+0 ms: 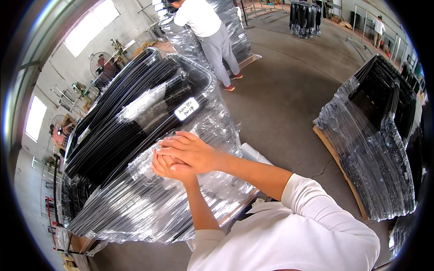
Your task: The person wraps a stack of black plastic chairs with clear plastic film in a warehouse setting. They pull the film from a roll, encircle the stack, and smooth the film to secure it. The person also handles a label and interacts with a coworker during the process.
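My left hand (170, 168) and my right hand (195, 152) meet above a tall stack of black frames (131, 108) wrapped in clear plastic film (167, 207). The right hand lies across the left, its fingers stretched out over the left fingers. Part of the left hand's fingers is hidden beneath it, and the rest look loosely bent and apart. No object shows in either hand. Beyond the hands, a white label (186, 109) with handwriting is fixed to the stack's upper edge.
Another film-wrapped stack (366, 149) stands on a wooden pallet (339, 169) to the right. A co-worker (205, 31) stands at another wrapped stack (235, 22) ahead. Fans and machines line the left wall. Dark pieces hang on a rack (305, 19) farther off, and another person (379, 30) is far right.
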Available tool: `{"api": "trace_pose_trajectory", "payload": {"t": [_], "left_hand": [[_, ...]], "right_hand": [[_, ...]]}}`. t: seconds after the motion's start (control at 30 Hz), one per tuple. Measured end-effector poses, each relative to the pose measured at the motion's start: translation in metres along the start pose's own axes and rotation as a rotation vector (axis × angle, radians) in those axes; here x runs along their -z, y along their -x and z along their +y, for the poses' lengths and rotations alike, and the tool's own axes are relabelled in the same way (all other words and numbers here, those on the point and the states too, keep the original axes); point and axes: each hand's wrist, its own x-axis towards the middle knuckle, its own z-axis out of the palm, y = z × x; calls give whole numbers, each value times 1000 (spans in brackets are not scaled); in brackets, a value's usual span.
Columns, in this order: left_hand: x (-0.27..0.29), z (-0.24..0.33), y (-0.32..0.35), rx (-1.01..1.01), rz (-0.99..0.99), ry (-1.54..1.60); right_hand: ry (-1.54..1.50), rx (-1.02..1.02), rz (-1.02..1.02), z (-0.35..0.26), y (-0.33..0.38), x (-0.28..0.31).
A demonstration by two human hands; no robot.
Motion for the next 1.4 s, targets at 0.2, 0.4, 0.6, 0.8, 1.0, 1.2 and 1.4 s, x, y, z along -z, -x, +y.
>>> {"api": "trace_pose_trajectory", "payload": {"t": [0.2, 0.4, 0.6, 0.8, 1.0, 1.2, 1.4], "left_hand": [[-1, -1, 0, 1, 0, 13], [1, 2, -1, 26, -2, 43], [1, -1, 0, -2, -9, 20], [3, 1, -1, 0, -14, 32], [3, 0, -1, 20, -15, 33], [4, 1, -2, 3, -8, 19], [3, -1, -1, 6, -22, 16]], "right_hand": [[11, -6, -3, -1, -1, 1], [11, -6, 1, -2, -1, 2], [19, -10, -3, -4, -2, 3], [9, -11, -2, -4, -2, 3], [17, -5, 4, -4, -1, 2], [14, -2, 14, -3, -1, 1], [3, -8, -5, -4, -2, 2]]}}
